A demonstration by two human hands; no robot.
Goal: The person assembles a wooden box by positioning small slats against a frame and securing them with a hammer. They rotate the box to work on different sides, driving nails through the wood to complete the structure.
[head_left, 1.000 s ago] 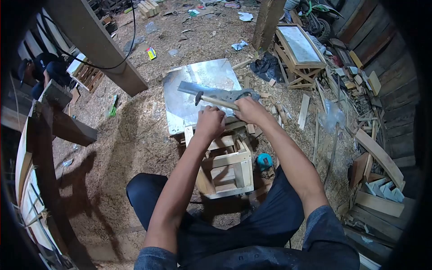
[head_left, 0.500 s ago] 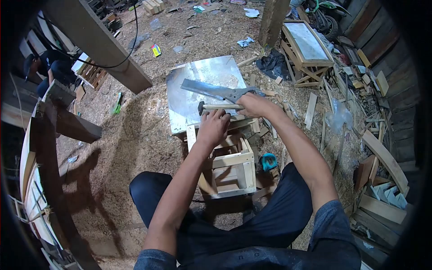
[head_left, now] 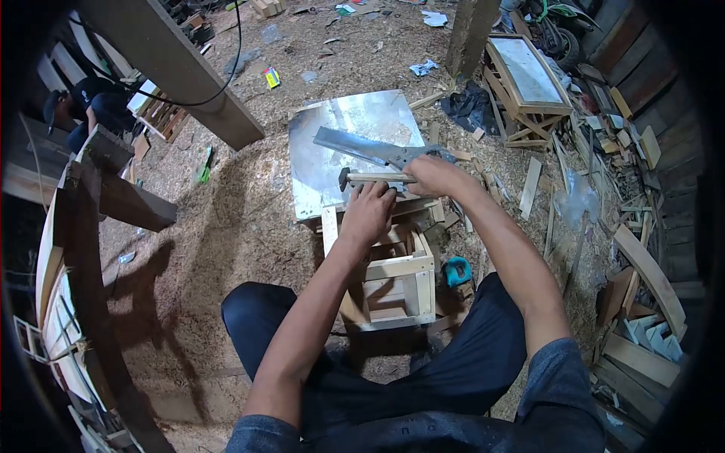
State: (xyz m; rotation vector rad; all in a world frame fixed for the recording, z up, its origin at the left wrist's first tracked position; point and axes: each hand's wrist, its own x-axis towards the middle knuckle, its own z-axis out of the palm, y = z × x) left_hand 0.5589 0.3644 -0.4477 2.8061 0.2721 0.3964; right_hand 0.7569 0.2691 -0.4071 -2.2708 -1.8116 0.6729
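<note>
Two bare hands work close together at the near edge of a metal-topped counter (head_left: 310, 170), and that closeness is probably the main hazard. The right hand (head_left: 434, 177) is wrapped round the handle of a hammer (head_left: 377, 177) whose head points toward 9 o'clock. The left hand (head_left: 368, 211) has its fingers bent just below that handle, near the head; whether they pinch anything small cannot be told. A short or off-line blow could catch those fingertips, since head and knuckles are so near each other. A saw (head_left: 351, 145) lies on the metal, its blade running toward 10 o'clock from a grip beside the right hand; a jolt or a brushing wrist could slide it across the smooth sheet, or bring skin against its edge. The wooden frame (head_left: 400, 268) sits between the knees, at about 5 o'clock from the left hand. With neither hand visibly bracing its near end, it might shift or twist under knocking, and its slim rails could split if struck hard. A teal object (head_left: 457, 272) lies at 3 o'clock from the frame, close enough to be kicked by the right foot.
</note>
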